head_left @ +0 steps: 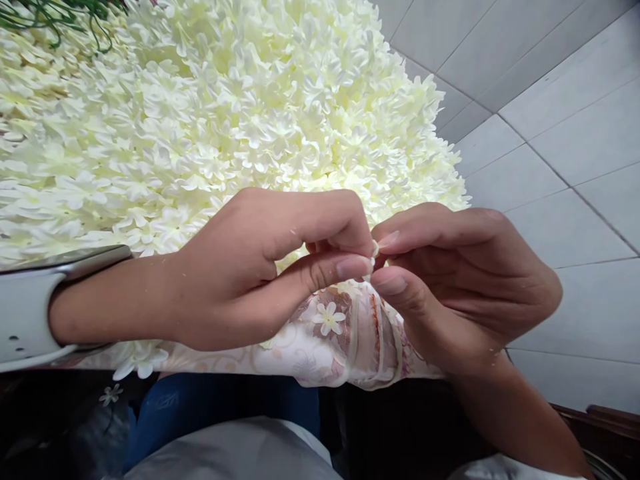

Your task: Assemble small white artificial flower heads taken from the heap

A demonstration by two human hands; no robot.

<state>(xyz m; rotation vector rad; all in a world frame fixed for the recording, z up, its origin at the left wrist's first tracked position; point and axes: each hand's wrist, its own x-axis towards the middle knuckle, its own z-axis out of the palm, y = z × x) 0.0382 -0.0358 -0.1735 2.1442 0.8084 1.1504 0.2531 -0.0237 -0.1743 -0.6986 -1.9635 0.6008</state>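
Observation:
A big heap of cream-white artificial flower petals (240, 113) covers the table in front of me. My left hand (260, 273) and my right hand (450, 280) meet at the heap's near edge, fingertips together. Both pinch one small white petal piece (373, 257) between thumb and forefinger. A white watch strap (30, 313) sits on my left wrist.
The table wears a patterned floral cloth (345, 340) whose corner hangs down below my hands. A few loose petals (140, 360) lie on the cloth's near edge. Grey tiled floor (550, 133) fills the right side. Green stems (55, 20) show at the top left.

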